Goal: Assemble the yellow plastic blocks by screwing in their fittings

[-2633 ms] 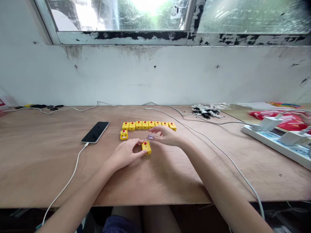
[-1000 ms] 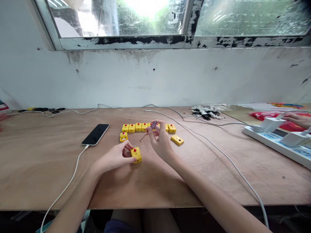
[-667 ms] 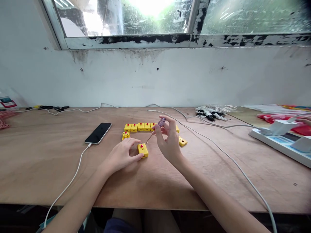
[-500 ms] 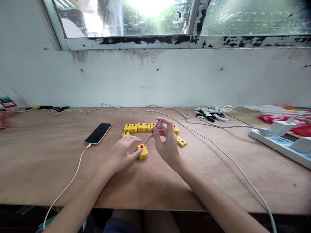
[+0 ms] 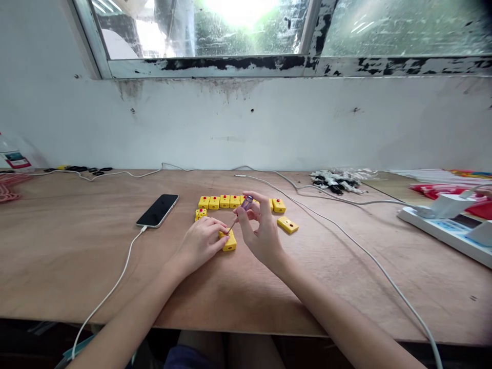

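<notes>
My left hand [image 5: 203, 237] rests on the table with its fingertips pressed on a small yellow block [image 5: 229, 244], steadying it. Its fingers cover part of the block's top. In my right hand [image 5: 264, 231] is a small screwdriver [image 5: 247, 203] with a see-through purple handle, pinched by thumb and fingers. The thin shaft slants down to the left, its tip at the top of the block beside my left fingertips. Whether the tip sits inside a hole cannot be made out.
Behind my hands runs a row of yellow blocks with red knobs [image 5: 225, 202]. A yellow cover piece [image 5: 287, 225] lies right. A phone [image 5: 158, 211] charges at left. White cables cross the table towards a power strip [image 5: 442, 230]. Black and white parts [image 5: 338, 182] are heaped behind.
My left fingers have closed in over the block's top, where the red knob showed before. The screwdriver handle has dipped slightly. The view has shifted a little.
</notes>
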`<move>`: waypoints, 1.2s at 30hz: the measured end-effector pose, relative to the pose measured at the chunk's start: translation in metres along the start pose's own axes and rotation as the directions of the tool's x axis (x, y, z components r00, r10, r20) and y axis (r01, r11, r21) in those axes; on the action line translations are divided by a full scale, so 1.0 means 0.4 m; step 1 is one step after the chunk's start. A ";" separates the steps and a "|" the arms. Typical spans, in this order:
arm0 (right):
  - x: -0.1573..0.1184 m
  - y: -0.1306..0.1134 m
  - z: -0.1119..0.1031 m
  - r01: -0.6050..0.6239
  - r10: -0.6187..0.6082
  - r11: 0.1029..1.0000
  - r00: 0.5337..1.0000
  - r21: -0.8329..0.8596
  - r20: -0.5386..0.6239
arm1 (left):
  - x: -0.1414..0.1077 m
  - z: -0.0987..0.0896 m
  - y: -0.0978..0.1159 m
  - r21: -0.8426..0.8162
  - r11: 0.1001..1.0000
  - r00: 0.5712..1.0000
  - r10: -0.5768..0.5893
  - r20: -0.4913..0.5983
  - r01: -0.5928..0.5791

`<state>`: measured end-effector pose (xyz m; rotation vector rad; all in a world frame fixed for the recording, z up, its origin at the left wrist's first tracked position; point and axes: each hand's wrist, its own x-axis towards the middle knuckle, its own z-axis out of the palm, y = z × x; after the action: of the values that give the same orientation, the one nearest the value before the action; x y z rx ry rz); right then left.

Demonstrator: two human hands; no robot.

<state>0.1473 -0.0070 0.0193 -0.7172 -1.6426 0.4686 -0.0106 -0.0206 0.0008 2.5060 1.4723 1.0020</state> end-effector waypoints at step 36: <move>-0.002 0.015 -0.001 0.046 -0.044 0.998 0.997 -0.037 0.062 | -0.005 -0.010 0.006 -0.007 0.999 0.999 -0.038 0.023 0.038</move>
<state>0.1490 -0.0031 0.0149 -0.6989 -1.7254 0.4309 -0.0118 -0.0245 0.0039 2.4664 1.5005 0.9678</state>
